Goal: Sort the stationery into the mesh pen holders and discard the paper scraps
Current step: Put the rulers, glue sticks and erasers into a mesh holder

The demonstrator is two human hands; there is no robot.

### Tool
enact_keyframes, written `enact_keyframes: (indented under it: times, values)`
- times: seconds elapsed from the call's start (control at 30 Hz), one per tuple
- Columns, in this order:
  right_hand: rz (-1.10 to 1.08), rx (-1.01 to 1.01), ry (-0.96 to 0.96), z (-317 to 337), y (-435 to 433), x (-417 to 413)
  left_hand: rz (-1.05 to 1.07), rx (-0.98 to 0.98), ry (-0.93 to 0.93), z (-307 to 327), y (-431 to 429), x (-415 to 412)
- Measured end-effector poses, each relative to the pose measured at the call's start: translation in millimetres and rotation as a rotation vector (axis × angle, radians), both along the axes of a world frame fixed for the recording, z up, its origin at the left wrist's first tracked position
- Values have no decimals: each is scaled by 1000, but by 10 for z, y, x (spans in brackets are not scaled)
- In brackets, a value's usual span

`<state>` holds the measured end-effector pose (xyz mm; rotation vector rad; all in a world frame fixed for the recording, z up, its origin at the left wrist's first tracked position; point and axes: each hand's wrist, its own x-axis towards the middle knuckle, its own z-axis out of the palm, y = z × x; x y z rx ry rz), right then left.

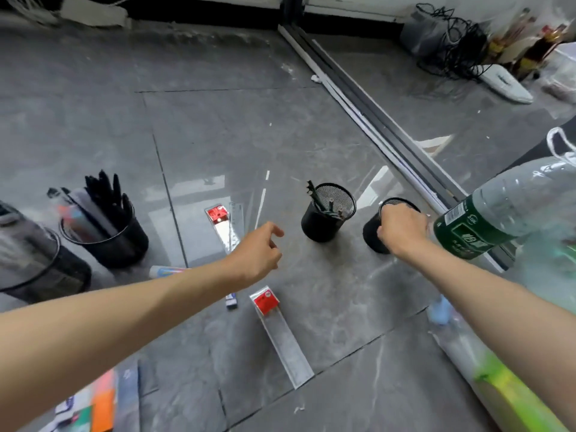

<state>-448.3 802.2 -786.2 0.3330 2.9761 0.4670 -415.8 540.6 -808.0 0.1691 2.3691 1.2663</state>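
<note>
Several black mesh pen holders stand on the grey tiled floor. My right hand [400, 229] grips the rim of the rightmost holder [372, 235]. Beside it, another holder [324, 221] contains a few pencils. My left hand [258, 254] hovers above the floor with loosely curled fingers, holding nothing. Two packaged rulers with red labels lie on the floor: one [226, 227] beyond my left hand, one [279, 335] nearer me. At the left, a holder [107, 236] is full of black pens, and another [40, 269] stands at the frame edge.
A large clear water bottle [498, 213] with a green label looms at the right. A green and yellow packet [505, 388] lies at bottom right, coloured sticky notes [99, 403] at bottom left. A door track [374, 113] runs diagonally. Tangled cables [458, 51] sit far right.
</note>
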Motion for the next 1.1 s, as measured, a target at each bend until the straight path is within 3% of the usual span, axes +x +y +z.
enact_keyframes:
  times: [0.2, 0.3, 0.5, 0.67, 0.93, 1.0, 1.1]
  values:
    - [103, -45, -355, 244, -647, 775, -180, -207, -105, -74, -514, 574]
    - [201, -101, -427, 293, -965, 1128, -244, -242, -170, 15, -656, 818]
    - [333, -219, -479, 202, -1512, 1172, -260, -231, -111, 310, -745, 899]
    - [351, -169, -460, 397, -1575, 1095, -217, -209, -79, 387, -883, 847]
    - [663, 64, -409, 384, -1267, 1110, -251, -312, -83, 463, -1063, 857]
    - [645, 31, -345, 261, -1272, 1045, -313, -397, -83, 434, -1064, 853]
    - [669, -46, -95, 139, -1378, 944, -417, -550, -55, 350, -967, 798]
